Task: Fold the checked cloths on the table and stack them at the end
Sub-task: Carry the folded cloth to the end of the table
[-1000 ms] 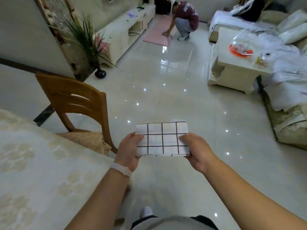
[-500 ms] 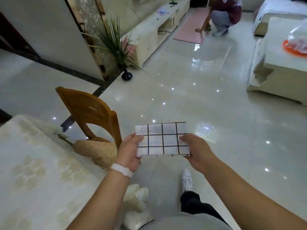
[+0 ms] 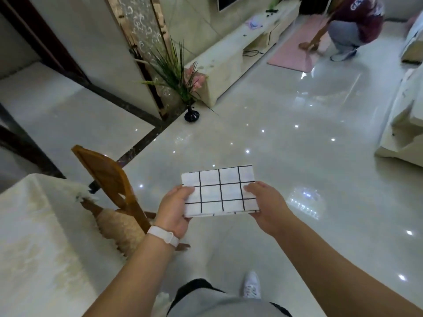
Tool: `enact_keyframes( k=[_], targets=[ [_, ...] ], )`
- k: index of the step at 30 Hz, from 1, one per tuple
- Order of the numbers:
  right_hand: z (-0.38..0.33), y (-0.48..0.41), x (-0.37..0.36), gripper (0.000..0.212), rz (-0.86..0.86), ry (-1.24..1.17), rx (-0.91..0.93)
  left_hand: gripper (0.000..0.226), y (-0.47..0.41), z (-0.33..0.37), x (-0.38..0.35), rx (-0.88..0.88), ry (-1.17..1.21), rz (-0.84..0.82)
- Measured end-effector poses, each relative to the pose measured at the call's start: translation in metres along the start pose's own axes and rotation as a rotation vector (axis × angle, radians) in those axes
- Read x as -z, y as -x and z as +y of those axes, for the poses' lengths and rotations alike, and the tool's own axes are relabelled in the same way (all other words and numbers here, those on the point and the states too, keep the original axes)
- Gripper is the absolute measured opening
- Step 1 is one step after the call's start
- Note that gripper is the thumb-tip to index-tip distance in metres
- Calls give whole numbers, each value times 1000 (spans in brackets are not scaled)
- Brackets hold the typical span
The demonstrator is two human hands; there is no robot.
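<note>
A white checked cloth [image 3: 219, 191] with black grid lines is folded into a small flat rectangle and held in the air over the tiled floor. My left hand [image 3: 175, 208] pinches its left edge, thumb on top. My right hand [image 3: 265, 205] pinches its right edge the same way. The table [image 3: 34, 236], covered in a pale patterned cloth, lies at the lower left, apart from both hands. No other checked cloth is in view.
A wooden chair [image 3: 109, 179] with a woven seat cushion stands beside the table. A dark vase with grassy plants [image 3: 177, 72] sits on the floor ahead. A person [image 3: 352, 26] crouches by a pink mat at far right. A white coffee table [image 3: 407, 124] stands at right.
My view has swung left and down: the chair and table moved toward centre and the coffee table slid to the right edge. Both hands keep the same hold on the folded cloth.
</note>
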State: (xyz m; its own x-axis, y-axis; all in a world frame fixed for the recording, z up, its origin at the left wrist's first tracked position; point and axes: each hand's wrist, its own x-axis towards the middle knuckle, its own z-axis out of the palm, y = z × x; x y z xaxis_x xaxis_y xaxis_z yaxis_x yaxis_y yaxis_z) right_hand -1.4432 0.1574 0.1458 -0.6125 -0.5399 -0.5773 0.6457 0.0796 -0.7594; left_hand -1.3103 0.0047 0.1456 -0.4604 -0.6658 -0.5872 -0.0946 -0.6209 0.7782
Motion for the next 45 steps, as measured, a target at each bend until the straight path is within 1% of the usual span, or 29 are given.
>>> enact_keyframes(
  k=[1, 3, 7, 12, 18, 24, 27, 31, 33, 37, 42, 45],
  targets=[
    [-6, -5, -1, 14, -17, 5, -4, 18, -3, 4, -3, -7, 7, 9],
    [-18, -15, -5, 12, -46, 14, -6, 24, -12, 13, -7, -24, 21, 31],
    [-38, -38, -20, 12, -52, 24, -8, 33, -30, 30, -13, -41, 49, 55],
    [-59, -69, -49, 12, -95, 97, -24, 28, -63, 55, -12, -62, 107, 65],
    [-85, -126, -95, 13, -107, 167, -5, 24, -126, 91, -4, -62, 164, 91],
    [-112, -197, -176, 12, -130, 277, 0, 28, -198, 151, 22, -108, 230, 145],
    [-123, -226, -227, 13, -194, 323, 13, 20, -221, 181, 47, -138, 281, 184],
    [-127, -255, -296, 14, -273, 373, 26, 22, -247, 217, 87, -180, 303, 278],
    [-124, -263, -323, 14, -312, 387, 8, 18, -252, 228, 105, -182, 337, 325],
    [-119, -278, -362, 13, -387, 420, -12, 16, -256, 243, 132, -209, 399, 365],
    [-115, -307, -403, 16, -487, 453, -68, 21, -269, 256, 157, -210, 465, 443],
    [-114, -329, -423, 14, -518, 474, -103, 24, -281, 263, 166, -204, 482, 480]
  ],
)
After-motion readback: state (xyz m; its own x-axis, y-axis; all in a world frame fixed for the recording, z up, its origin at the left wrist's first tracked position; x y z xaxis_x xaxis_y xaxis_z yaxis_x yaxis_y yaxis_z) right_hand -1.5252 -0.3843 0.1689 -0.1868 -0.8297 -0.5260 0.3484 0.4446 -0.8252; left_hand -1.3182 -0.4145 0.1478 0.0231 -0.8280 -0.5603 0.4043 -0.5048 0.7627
